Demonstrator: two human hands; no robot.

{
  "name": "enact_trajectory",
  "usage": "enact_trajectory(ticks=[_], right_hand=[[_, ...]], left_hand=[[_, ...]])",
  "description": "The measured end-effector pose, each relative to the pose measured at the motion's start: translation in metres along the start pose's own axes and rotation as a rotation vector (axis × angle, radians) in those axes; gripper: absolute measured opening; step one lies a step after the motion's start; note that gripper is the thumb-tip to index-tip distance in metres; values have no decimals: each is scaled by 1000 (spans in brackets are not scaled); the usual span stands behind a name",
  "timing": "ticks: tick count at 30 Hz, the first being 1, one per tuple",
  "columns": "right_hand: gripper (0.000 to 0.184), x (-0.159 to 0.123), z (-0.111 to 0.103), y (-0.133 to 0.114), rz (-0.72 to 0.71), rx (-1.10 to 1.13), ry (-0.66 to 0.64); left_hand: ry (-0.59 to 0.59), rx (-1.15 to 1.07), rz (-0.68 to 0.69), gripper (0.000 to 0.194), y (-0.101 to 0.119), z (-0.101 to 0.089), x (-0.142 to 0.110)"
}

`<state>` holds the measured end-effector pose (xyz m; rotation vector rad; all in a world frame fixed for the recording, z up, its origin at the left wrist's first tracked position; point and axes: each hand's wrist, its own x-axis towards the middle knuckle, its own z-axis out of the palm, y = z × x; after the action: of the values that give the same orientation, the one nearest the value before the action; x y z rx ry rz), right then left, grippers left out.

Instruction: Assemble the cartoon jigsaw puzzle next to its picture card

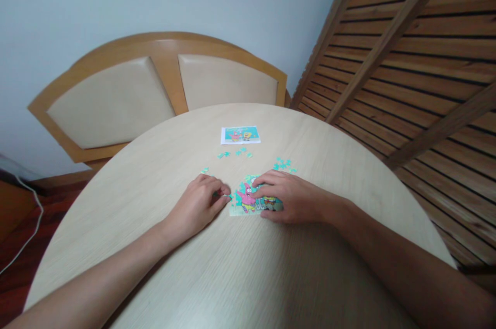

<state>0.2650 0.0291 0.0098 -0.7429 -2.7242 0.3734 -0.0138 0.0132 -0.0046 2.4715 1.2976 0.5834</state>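
The left hand (203, 199) is pinching a piece (230, 197) at the partly assembled puzzle (247, 203); the right hand (289, 196) is resting spread across it. Loose pieces (282, 164) are lying unplaced.

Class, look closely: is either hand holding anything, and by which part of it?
The left hand pinches a small teal puzzle piece, apparently by its left end. The right hand is spread over the part-built puzzle, apparently holding nothing.

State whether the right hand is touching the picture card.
Apart: the head view shows tabletop between the right hand and the picture card.
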Motion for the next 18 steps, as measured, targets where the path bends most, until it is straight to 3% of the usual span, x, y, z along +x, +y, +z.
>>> enact_trajectory(ticks=[13, 18], right_hand=[[39, 1, 1, 2, 21, 19, 3], [39, 3, 2, 3, 13, 24, 20]], left_hand=[[195, 126, 21, 28, -37, -1, 16], [135, 197, 72, 46, -43, 10, 19]])
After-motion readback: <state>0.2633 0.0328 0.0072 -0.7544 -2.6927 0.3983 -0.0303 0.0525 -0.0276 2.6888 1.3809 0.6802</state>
